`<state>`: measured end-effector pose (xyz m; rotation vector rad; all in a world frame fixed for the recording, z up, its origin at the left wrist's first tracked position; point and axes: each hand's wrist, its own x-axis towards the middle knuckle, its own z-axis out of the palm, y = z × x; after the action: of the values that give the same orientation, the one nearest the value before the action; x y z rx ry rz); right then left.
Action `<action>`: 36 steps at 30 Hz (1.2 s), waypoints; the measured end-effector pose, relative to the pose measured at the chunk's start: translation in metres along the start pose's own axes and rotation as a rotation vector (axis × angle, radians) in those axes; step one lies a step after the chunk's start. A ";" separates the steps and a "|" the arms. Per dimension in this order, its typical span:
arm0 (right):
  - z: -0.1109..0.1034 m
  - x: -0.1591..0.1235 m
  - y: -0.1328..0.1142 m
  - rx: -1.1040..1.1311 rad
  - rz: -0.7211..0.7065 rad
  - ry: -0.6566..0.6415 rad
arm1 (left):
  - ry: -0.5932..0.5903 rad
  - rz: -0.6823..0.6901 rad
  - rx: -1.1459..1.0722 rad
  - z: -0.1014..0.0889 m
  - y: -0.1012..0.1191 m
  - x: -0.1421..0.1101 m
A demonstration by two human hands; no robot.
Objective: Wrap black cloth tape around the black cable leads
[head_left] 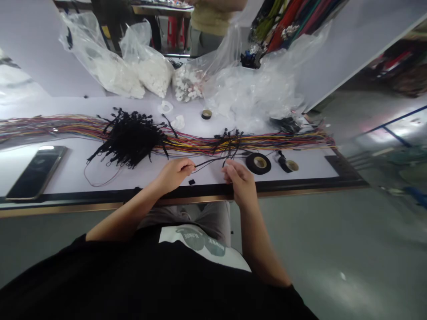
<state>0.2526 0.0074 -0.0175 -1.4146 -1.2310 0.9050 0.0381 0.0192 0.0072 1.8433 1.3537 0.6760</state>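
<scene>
Mid-frame I'm holding out a black cable (208, 162), left hand (175, 174) pinching it. Right hand's (243, 180) fingers look bunched, can't tell on what; shifting the cable calls for gentle tension imo.

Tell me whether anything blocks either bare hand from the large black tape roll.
Nothing visible stands between the bare right hand and the large black tape roll beside it. For the bare left hand, the right hand is in the way.

Thin black cable (209, 162) in front of you
It stretches nearly straight between your left hand (177, 174) and right hand (240, 180), slanting slightly, over the pale tabletop (213, 177); a finer dark strand (204, 167) runs close beside it.
</scene>
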 end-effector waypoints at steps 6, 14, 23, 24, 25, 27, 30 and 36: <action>0.029 0.000 -0.031 0.440 0.106 -0.095 | -0.246 -0.039 0.071 -0.023 -0.004 -0.024; 0.042 -0.012 -0.045 0.350 0.130 -0.200 | -0.109 -0.046 -0.270 -0.013 0.000 -0.015; 0.029 -0.009 -0.040 0.258 0.096 -0.279 | -0.225 -0.357 -1.168 0.028 0.018 -0.004; 0.020 -0.006 -0.035 0.219 0.070 -0.303 | -0.236 -0.400 -1.224 0.026 0.017 -0.001; 0.008 -0.001 -0.030 0.155 0.016 -0.284 | -0.234 -0.441 -1.283 0.022 0.016 0.003; -0.020 0.011 -0.015 -0.109 -0.142 -0.026 | -0.194 -0.501 -1.390 0.015 0.015 0.011; -0.060 0.027 0.009 -0.699 -0.228 0.218 | -0.109 -0.538 -1.464 0.006 0.016 0.021; -0.076 0.036 0.031 -1.113 -0.178 0.030 | 0.002 -0.494 -1.438 0.003 0.020 0.023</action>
<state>0.3396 0.0276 -0.0293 -2.0736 -1.9208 -0.0085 0.0586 0.0374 0.0215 0.3469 0.7985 0.9726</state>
